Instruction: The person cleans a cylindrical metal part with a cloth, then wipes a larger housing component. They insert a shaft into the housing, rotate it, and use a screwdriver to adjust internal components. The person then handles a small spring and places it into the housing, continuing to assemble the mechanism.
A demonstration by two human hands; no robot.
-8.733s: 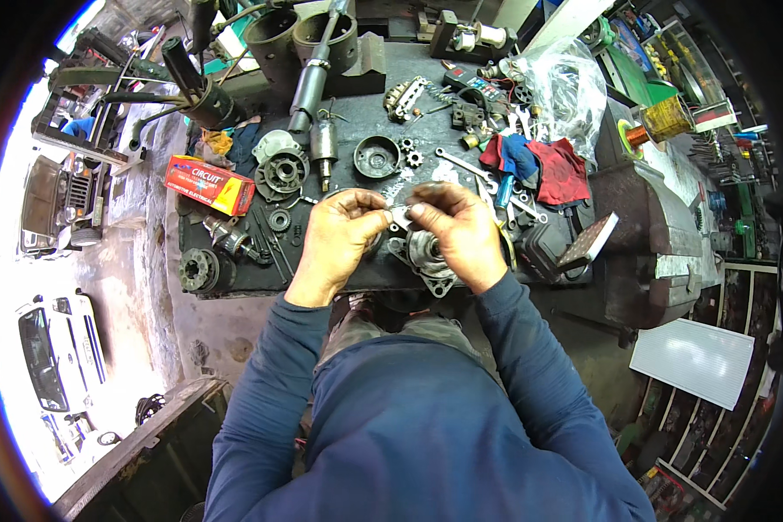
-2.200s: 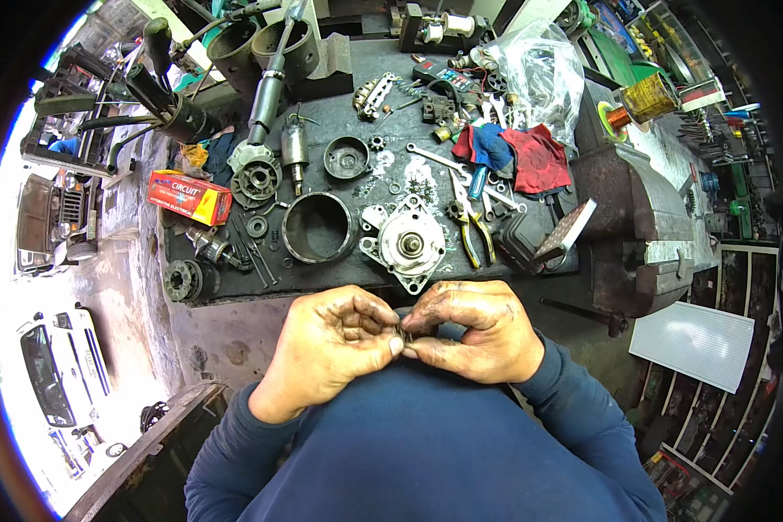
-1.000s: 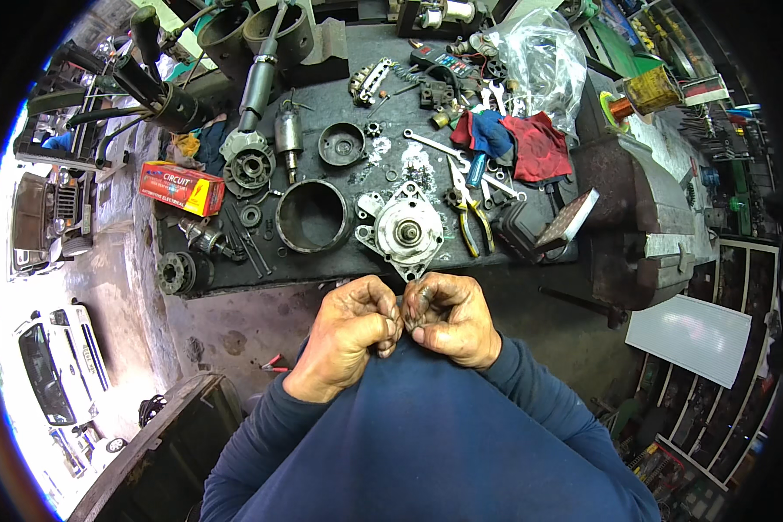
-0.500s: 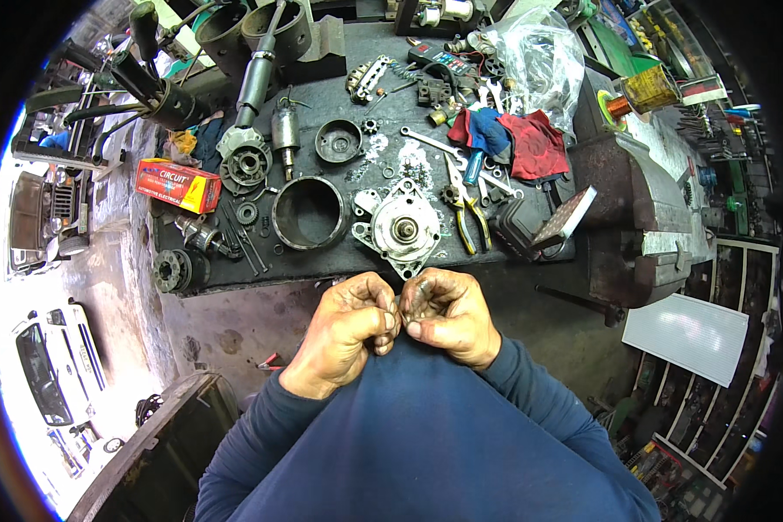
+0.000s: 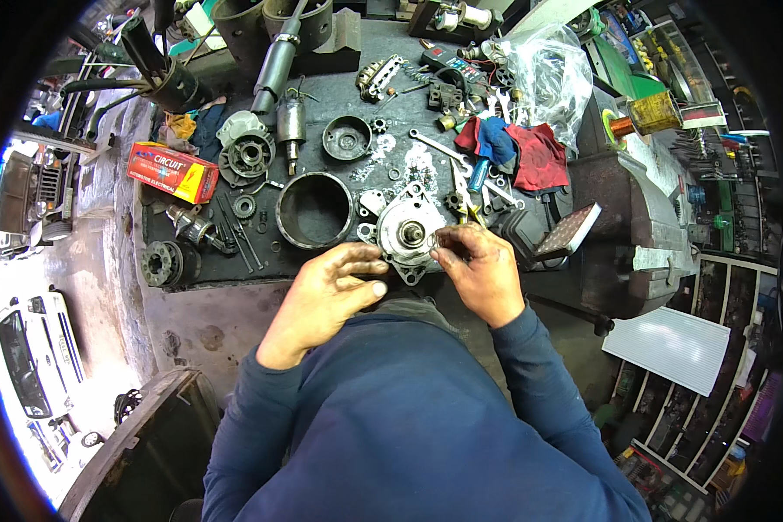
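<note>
A silver metal housing (image 5: pixel 390 228) with bolt ears lies at the bench's near edge, a shaft end standing up from its middle. My left hand (image 5: pixel 332 287) is just left of it, fingers apart and thumb stretched out, with nothing visible in it. At the housing's right side, my right hand (image 5: pixel 483 268) has thumb and forefinger pinched together. Something small and thin may be between those fingertips, too small to name. A wide metal ring-shaped body (image 5: pixel 315 210) stands left of the housing, and a shallow round cap (image 5: pixel 347 138) sits behind it.
Pliers (image 5: pixel 470 211) and a combination spanner (image 5: pixel 438 146) lie right of the housing, near a red and blue cloth (image 5: pixel 535 157). A large vise (image 5: pixel 639 235) rises at the right. Leftward are a red and yellow box (image 5: pixel 172 172), an armature (image 5: pixel 193 228) and a cylindrical solenoid (image 5: pixel 291 126).
My hands were together in front of the bench edge. They have moved apart and forward to either side of the housing, and the left fingers have opened. The view has shifted slightly.
</note>
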